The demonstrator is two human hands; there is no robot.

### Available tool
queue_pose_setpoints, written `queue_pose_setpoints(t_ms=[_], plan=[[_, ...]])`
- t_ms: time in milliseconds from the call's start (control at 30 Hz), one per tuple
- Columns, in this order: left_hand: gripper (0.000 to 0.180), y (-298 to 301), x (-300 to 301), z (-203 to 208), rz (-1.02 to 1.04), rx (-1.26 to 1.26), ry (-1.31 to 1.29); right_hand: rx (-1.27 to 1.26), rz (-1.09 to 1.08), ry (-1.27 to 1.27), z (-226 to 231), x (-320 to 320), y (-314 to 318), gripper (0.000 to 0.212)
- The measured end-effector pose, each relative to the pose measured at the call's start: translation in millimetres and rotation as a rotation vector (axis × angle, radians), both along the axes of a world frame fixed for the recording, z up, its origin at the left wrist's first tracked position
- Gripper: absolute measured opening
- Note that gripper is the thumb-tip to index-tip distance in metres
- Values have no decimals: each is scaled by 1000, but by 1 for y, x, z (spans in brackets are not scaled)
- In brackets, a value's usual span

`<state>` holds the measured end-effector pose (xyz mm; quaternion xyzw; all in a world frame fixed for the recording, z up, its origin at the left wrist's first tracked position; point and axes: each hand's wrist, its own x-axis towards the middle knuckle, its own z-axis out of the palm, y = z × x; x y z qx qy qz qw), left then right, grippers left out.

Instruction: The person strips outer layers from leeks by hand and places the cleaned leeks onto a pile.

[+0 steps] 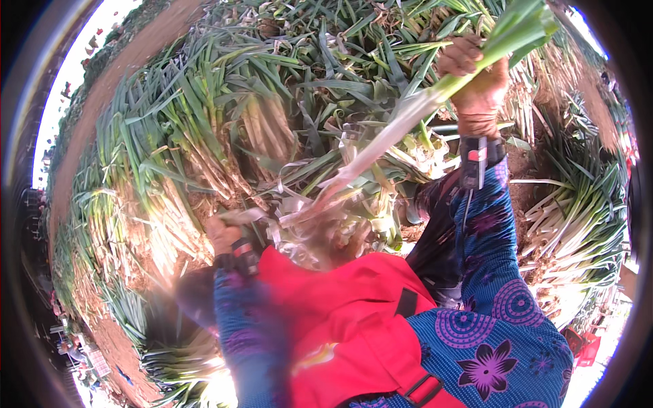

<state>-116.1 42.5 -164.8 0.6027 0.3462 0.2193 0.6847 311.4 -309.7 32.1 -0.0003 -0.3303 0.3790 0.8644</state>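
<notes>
My right hand [474,78], raised at the upper right, is closed round a long leek [401,126] just below its green leaves. The leek slants down to the left, its white shaft and root end hanging over the peelings in front of my lap. At the lower left, my left hand [221,234] is blurred and looks closed. A pale strip-like piece [243,216] shows at its fingers; the blur hides just what it is. Loose pale leek peelings [326,228] and trimmed bits lie between my hands, near my knees.
Leeks with earthy roots [163,228] lie heaped on the left. A pile of green leaves [347,68] spreads ahead. Bundled leeks with white stems [571,217] lie at the right, and more leeks [183,367] at the lower left. A red apron [340,306] covers my lap.
</notes>
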Motion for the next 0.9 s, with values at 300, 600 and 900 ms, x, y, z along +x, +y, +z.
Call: queue_pose_setpoints(t_ms=[300,600,900], plan=[[54,-96,119,115,-164,145,-49,-169,17,-67,-7,-33,28,46],[44,-197,188,177,-587,-106,-248,-141,140,-10,-7,-65,58,47],[14,-200,188,147,-430,-107,-209,-163,301,0,-10,-77,60,50]])
